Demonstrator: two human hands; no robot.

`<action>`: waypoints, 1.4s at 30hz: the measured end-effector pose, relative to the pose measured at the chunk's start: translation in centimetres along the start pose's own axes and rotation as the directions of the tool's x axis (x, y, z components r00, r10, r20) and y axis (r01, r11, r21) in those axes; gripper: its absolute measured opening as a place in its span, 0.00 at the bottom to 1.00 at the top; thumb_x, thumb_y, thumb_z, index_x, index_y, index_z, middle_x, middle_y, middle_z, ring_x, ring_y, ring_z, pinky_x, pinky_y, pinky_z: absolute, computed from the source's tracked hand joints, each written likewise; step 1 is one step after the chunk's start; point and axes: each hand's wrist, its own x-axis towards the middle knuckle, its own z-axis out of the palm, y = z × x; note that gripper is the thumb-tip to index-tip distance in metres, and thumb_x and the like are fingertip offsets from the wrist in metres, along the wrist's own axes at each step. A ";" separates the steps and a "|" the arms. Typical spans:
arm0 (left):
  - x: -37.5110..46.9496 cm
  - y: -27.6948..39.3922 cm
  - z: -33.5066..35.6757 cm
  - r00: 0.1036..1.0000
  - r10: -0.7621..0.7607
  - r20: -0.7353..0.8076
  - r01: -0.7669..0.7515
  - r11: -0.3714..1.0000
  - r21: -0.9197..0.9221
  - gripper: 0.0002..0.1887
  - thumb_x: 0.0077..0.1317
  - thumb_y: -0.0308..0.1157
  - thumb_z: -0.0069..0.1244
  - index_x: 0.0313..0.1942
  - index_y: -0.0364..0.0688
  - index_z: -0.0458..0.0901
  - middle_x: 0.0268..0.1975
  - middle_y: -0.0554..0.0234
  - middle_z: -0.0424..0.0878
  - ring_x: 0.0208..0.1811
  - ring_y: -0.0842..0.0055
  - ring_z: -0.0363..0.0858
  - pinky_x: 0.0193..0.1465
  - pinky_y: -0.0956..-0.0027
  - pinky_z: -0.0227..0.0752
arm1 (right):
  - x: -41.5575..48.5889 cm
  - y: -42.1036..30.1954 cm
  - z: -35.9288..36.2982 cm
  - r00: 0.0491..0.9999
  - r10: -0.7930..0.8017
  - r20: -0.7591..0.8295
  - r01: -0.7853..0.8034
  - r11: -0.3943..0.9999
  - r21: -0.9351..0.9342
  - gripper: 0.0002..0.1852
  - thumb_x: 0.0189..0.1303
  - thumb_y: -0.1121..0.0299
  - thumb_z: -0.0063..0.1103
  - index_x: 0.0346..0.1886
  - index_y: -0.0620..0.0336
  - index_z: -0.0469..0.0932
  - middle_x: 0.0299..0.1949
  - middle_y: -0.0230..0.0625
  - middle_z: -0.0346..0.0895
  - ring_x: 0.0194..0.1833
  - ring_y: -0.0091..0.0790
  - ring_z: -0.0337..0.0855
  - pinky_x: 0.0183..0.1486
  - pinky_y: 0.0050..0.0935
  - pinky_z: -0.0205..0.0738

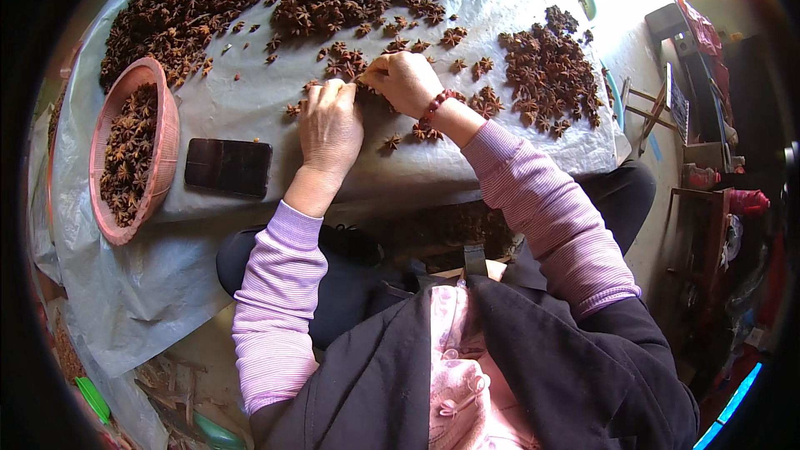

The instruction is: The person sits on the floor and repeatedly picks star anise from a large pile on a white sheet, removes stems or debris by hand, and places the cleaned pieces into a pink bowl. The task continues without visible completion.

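Loose star anise pods [342, 61] lie just beyond my hands on a sheet of pale plastic [262, 75]. My left hand [331, 122] is low over the sheet, back upward and fingers bent down among the pods. To its right, my right hand [406, 81] has thumb and forefinger drawn together, and a dark red bead bracelet circles its wrist. The backs of both hands hide the fingertips, so I cannot tell whether either holds a pod. A few single pods [392, 142] are scattered nearer to me.
Large star anise heaps [206, 6] cover the far left, and a smaller pile [550, 75] lies at right. A pink plastic basket [165, 137] holds more pods. Beside it rests a dark smartphone [228, 167]. A wooden-legged folding stool [656, 106] stands on the floor at right.
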 end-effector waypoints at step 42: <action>1.9 -3.1 -1.8 0.998 -0.036 -0.052 0.030 0.993 -0.114 0.18 0.63 0.27 0.48 0.55 0.40 0.79 0.49 0.53 0.83 0.54 0.61 0.78 0.59 0.60 0.71 | -4.5 0.5 -2.7 0.960 -0.279 0.023 0.279 0.945 -0.169 0.14 0.62 0.65 0.61 0.50 0.56 0.81 0.49 0.42 0.80 0.53 0.44 0.78 0.58 0.38 0.72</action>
